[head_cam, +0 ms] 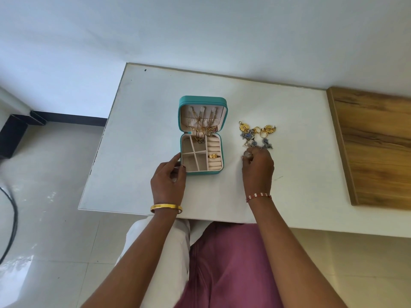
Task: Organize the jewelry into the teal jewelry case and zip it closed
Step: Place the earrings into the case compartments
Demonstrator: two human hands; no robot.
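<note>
The teal jewelry case [201, 101] lies open on the white table, lid raised at the back. Gold chains [201, 126] hang from the lid's hooks and spill into the tray. A gold ring [212, 156] sits in the ring rolls on the tray's right side. My left hand [169, 177] holds the case's near left corner. To the right lies a pile of gold and blue-grey earrings and rings [256, 135]. My right hand [258, 166] rests at the pile's near edge, fingers curled around a small silvery piece [246, 153]; what it is I cannot tell.
The white table [144, 130] ends at its left edge over a tiled floor. A wooden board [375, 147] lies on the table's right side. A wall runs behind. My lap in maroon cloth [226, 263] is below the table's near edge.
</note>
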